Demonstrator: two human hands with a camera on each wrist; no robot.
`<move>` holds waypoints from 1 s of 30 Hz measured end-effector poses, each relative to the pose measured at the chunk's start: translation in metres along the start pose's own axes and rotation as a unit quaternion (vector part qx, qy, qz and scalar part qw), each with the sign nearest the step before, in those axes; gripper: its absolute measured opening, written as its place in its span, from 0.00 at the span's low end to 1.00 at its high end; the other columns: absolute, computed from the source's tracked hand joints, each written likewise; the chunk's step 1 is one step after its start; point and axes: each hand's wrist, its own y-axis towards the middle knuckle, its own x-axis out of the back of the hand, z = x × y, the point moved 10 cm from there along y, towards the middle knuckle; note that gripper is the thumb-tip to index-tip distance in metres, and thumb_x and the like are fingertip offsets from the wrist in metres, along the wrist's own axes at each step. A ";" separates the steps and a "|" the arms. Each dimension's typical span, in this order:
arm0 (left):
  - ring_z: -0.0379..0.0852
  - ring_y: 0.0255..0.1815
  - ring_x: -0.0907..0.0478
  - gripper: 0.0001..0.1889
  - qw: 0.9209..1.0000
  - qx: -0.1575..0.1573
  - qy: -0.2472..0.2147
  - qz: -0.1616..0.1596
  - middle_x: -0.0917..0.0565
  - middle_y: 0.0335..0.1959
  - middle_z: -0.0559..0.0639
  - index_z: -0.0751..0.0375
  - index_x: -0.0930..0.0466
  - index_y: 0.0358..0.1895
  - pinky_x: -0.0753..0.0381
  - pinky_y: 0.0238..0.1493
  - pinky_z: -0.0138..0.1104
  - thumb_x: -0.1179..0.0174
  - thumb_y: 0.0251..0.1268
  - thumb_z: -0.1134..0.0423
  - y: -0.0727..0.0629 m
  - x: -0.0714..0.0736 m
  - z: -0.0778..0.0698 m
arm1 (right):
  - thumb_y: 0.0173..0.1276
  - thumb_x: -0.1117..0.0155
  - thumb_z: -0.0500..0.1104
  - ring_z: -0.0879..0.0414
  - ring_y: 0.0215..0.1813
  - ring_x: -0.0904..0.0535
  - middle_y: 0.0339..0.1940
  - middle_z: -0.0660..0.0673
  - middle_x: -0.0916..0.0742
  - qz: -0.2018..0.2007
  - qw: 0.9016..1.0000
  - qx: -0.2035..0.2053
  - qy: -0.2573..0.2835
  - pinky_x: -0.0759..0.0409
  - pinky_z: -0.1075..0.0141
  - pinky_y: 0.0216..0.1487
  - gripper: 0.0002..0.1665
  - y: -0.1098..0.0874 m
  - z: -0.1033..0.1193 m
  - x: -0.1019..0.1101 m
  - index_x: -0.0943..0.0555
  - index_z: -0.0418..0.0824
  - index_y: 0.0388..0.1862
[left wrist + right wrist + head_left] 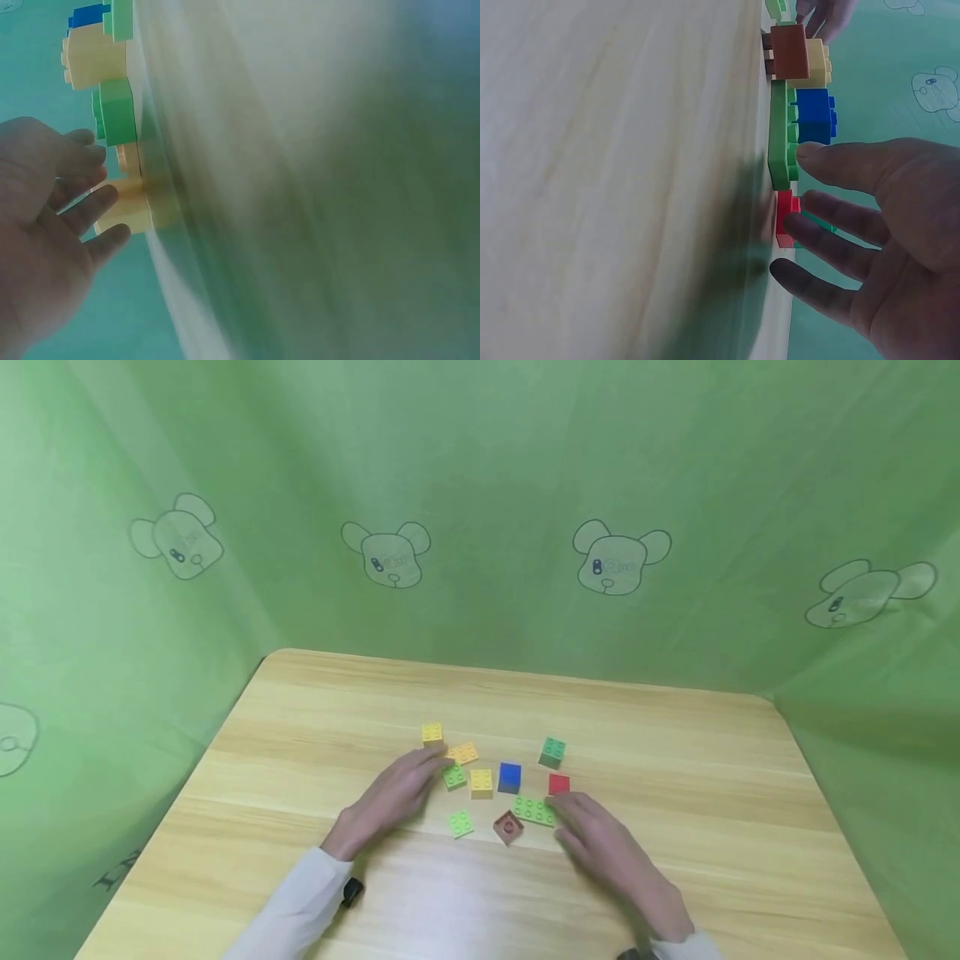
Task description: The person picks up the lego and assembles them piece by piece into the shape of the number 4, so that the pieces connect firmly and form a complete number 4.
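Observation:
My left hand (pixel 397 789) hovers with loosely bent fingers beside a green brick (pixel 454 777), an orange brick (pixel 463 753) and the back yellow brick (pixel 432 734). In the left wrist view its fingers are spread and grip nothing; I cannot tell whether they touch a brick. My right hand (pixel 600 839) reaches over the right end of a long light green brick (pixel 533 810), close to a red brick (pixel 558 784) that it partly hides. The right wrist view shows its thumb (pixel 817 161) at the long brick's studs, the other fingers apart and holding nothing.
Between the hands lie another yellow brick (pixel 482 784), a blue brick (pixel 509 777), a brown brick (pixel 507 827) with its hollow side up and a small light green brick (pixel 461 824). A dark green brick (pixel 552 752) stands farther back. Green cloth (pixel 487 635) surrounds the wooden table (pixel 675 752).

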 end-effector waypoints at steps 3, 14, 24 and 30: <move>0.63 0.73 0.29 0.18 1.000 0.000 0.008 0.004 0.27 0.71 0.69 0.69 0.21 0.64 0.31 0.73 0.56 0.43 0.74 0.76 0.003 -0.002 0.001 | 0.68 0.28 0.35 0.41 0.66 0.21 0.64 0.37 0.17 0.001 1.000 0.006 -0.002 0.23 0.44 0.68 0.29 0.001 0.000 -0.001 0.21 0.35 0.68; 0.62 0.70 0.26 0.18 0.998 0.028 0.020 0.054 0.26 0.71 0.66 0.64 0.20 0.65 0.34 0.73 0.61 0.44 0.76 0.73 0.009 -0.010 0.009 | 0.65 0.27 0.33 0.42 0.61 0.18 0.59 0.37 0.14 0.006 1.000 0.018 -0.023 0.19 0.45 0.64 0.23 0.004 0.005 -0.005 0.17 0.36 0.60; 0.60 0.66 0.22 0.15 0.998 0.045 0.010 0.044 0.18 0.63 0.63 0.63 0.15 0.58 0.35 0.73 0.64 0.40 0.73 0.75 0.013 -0.004 0.014 | 0.61 0.23 0.34 0.45 0.55 0.15 0.54 0.41 0.12 -0.013 0.999 0.027 -0.036 0.15 0.50 0.59 0.22 0.006 0.007 -0.003 0.15 0.37 0.54; 0.56 0.58 0.17 0.14 0.998 0.055 0.005 0.034 0.13 0.54 0.58 0.64 0.14 0.53 0.25 0.69 0.56 0.37 0.67 0.77 0.014 -0.003 0.017 | 0.58 0.20 0.35 0.47 0.51 0.15 0.49 0.42 0.12 -0.015 0.998 0.019 -0.056 0.14 0.51 0.54 0.19 0.011 0.007 -0.006 0.14 0.38 0.48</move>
